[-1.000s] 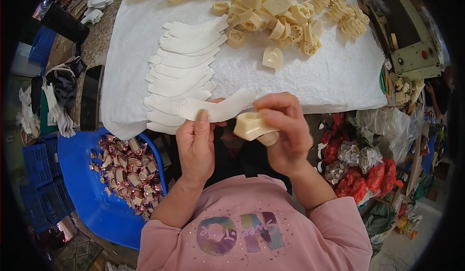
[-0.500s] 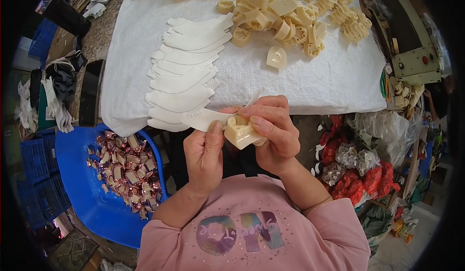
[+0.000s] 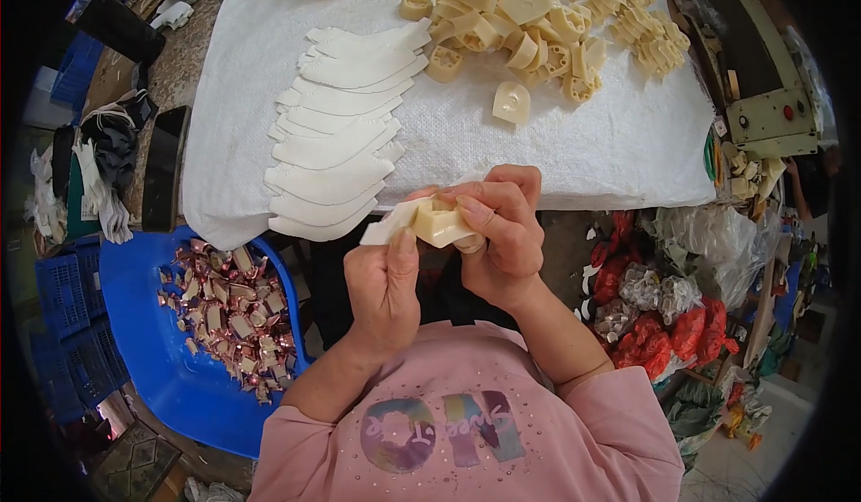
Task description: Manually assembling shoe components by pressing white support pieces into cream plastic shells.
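Near the table's front edge I hold a cream plastic shoe heel (image 3: 441,224), its hollow end facing up. My right hand (image 3: 504,233) grips it from the right, thumb and fingers closed around its side. A white curved strip (image 3: 387,226) lies against the heel's left side. My left hand (image 3: 386,278) pinches this strip, thumb in front, with the fingers behind mostly hidden. Beyond my left hand, a row of overlapping white strips (image 3: 336,130) is fanned out on the white woven cloth (image 3: 238,108).
Many more cream heels (image 3: 511,27) are heaped at the far side of the table. A blue tub (image 3: 170,394) of shiny pinkish pieces stands at lower left. A dark phone (image 3: 167,168) lies at the left edge. Red and clear plastic bags (image 3: 650,341) crowd the right.
The held heel and strip have moved slightly up, and the heel has turned in my right hand. The strip is now clear of the fanned row, its free end shorter and tilted.
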A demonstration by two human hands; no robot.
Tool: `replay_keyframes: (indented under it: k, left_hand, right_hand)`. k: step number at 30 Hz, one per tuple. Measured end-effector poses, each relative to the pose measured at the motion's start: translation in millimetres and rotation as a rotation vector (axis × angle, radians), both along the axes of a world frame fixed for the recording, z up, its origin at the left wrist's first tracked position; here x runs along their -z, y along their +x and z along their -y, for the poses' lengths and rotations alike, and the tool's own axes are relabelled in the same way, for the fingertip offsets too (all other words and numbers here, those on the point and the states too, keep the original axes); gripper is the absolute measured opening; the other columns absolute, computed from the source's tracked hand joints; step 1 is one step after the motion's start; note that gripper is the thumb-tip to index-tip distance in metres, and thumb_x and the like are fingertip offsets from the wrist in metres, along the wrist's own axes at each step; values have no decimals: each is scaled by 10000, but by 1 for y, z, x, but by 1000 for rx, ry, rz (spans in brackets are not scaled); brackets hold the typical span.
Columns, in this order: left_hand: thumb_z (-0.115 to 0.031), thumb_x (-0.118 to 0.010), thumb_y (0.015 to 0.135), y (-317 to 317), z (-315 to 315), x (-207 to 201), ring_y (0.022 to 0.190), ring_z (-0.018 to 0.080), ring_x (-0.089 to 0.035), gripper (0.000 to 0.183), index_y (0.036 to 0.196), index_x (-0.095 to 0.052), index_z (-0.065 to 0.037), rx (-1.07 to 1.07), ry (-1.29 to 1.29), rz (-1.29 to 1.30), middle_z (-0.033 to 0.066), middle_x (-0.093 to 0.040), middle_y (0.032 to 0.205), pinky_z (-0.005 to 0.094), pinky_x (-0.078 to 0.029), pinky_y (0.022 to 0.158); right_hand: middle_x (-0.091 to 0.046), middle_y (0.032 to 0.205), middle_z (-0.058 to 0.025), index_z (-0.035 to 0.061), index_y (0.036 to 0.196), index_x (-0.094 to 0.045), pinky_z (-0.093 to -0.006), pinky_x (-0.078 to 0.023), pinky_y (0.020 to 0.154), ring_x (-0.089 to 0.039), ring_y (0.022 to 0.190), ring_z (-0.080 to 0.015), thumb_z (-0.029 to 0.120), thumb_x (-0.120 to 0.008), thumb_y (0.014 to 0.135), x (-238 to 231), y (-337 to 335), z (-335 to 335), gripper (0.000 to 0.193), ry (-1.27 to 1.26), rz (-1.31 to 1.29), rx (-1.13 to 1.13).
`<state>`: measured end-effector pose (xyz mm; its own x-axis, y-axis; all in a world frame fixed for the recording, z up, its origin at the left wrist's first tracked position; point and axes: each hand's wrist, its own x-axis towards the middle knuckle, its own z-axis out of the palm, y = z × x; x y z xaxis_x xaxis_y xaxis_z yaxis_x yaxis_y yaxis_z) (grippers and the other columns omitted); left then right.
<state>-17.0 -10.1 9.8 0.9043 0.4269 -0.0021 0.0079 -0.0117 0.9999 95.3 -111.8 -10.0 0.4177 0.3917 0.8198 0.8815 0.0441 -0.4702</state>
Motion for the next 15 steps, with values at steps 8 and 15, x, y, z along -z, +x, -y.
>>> replay_keyframes:
  k: [8,15]
  left_hand:
    - [-118,-518,942,3,-14,-13,758,97,-568,234,990,-635,79,-213,179,54,77,-653,832,218,-442,713]
    - [-117,-523,937,2,-10,-7,689,75,-510,219,981,-634,68,-159,182,-19,34,-606,738,216,-413,624]
  right_hand:
    - [-581,850,-1,137,856,-613,-421,-263,763,-476,809,-216,67,-685,608,-27,-6,11,268,-374,91,126]
    - [-447,757,-5,125,724,-550,-432,-246,745,-459,789,-209,20,-638,575,-41,-9,12,203,-662,-10,76]
